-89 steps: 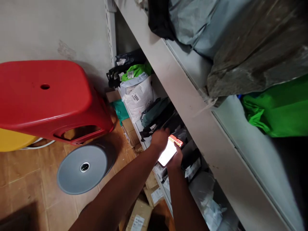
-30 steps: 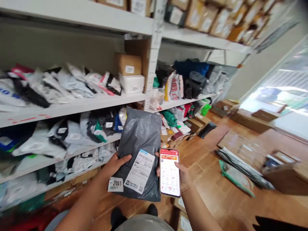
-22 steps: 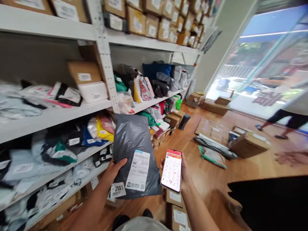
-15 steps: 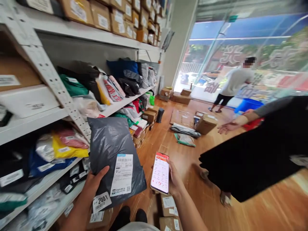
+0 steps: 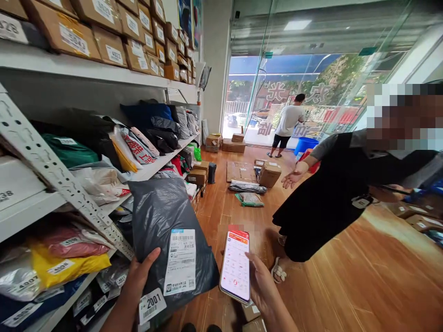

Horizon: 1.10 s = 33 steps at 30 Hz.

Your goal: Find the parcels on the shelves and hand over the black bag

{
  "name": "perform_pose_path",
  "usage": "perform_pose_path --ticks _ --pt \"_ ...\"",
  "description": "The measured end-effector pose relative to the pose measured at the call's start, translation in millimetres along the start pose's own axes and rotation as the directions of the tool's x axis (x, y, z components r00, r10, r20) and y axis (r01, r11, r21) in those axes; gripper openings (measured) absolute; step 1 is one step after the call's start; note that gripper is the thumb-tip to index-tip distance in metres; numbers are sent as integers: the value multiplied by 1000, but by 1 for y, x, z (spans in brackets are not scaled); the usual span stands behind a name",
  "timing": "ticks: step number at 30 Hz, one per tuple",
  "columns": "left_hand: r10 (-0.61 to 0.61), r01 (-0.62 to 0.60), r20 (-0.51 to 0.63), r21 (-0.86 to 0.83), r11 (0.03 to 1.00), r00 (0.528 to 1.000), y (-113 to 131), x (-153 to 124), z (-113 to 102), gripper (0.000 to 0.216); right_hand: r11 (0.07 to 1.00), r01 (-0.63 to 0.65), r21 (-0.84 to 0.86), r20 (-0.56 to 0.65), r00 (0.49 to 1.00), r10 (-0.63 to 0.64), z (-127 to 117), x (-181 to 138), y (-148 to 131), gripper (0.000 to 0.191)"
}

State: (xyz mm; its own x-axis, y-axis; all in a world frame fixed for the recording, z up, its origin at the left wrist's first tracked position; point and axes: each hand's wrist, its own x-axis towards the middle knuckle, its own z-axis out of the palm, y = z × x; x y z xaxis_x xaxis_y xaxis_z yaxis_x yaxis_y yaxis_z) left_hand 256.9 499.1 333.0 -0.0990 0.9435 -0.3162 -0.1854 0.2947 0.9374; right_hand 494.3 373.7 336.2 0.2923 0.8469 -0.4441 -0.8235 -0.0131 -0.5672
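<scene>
In the head view, see the grey plastic parcel (image 5: 155, 212) held tilted in front of the front edge of the shelf (image 5: 152, 168), above the floor (image 5: 214, 216), with the left hand (image 5: 137, 279) closed on its lower left side, thumb over the face and fingers hidden behind. See the phone (image 5: 235, 269) clasped in the right hand (image 5: 263, 283), just beside the parcel's lower right corner, with thumb at the screen's border. Judge the parcel light, soft and slippery, better gripped firmly at the side; the phone stiff and fragile, better held by its long edges.
</scene>
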Motion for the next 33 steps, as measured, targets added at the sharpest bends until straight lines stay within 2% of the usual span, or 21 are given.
perform_pose_path --ticks 2,5,9,14,16,19,23,27,30,33 --pt "-20 21 23 -38 999 1000 2 3 1 44 996 -45 76 8 999 44 8 -11 1 26" --pt "-21 26 67 -88 996 998 4 8 -1 47 995 -11 103 -48 999 16 17 -25 5 25" --pt "42 -24 133 -129 991 990 3 16 -4 56 998 -31 51 -2 1000 31 22 -37 15 38" --pt "23 -4 138 -137 991 990 4 20 -1 63 993 93 -70 22 996 -92 27 -42 27 38" --pt "15 7 153 -141 990 988 3 23 1 64 990 114 -86 53 993 -110 38 -46 32 37" --pt "70 -42 177 -157 987 982 0 29 6 68 992 90 -87 94 992 -82 62 -51 41 39" --pt "127 -108 167 -118 987 978 -6 39 12 66 986 113 -122 58 993 -107 89 -51 55 44" --pt "132 -115 203 -97 989 970 -12 47 14 59 980 143 -139 147 981 -123 101 -46 60 42" --pt "99 -82 206 -89 993 974 -17 53 15 58 978 116 -172 112 989 -97 106 -46 57 42" --pt "126 -107 204 -98 989 971 -19 58 16 57 980 109 -164 111 990 -91 110 -46 52 43"
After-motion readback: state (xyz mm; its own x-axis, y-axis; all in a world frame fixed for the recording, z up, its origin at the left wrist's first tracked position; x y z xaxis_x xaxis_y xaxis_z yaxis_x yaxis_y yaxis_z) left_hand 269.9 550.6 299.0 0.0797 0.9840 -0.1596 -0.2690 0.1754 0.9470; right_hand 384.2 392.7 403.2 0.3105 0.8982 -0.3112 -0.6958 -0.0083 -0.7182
